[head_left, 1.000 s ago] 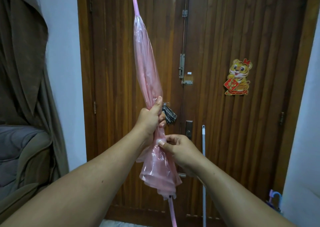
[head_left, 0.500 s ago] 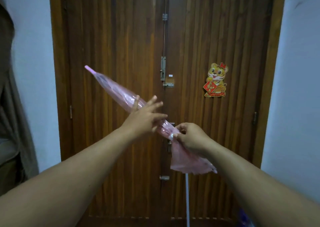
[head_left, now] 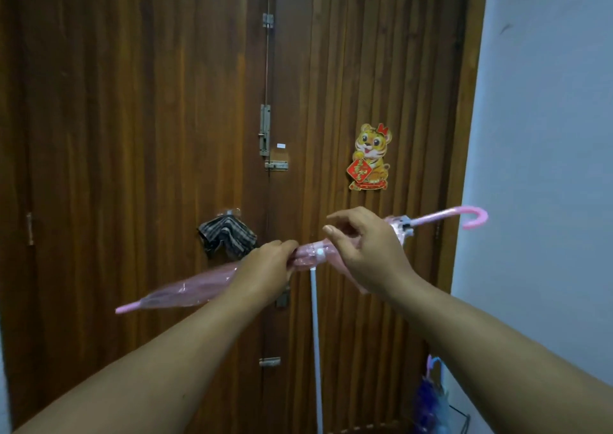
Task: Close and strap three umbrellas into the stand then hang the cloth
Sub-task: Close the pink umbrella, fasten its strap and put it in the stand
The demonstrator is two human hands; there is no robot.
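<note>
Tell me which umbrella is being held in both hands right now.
The pink see-through umbrella, lying nearly level across the door between the left hand and right hand. The blue umbrella stands untouched in the bottom right corner.

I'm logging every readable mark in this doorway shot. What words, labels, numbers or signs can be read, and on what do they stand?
None can be read for sure.
Tiger sticker on the wooden door: its red diamond plaque bears gold marks, too small and blurred to read.
Small white label beside the door bolt: no legible text.
Pink umbrella, checked cloth: no writing visible.
</note>
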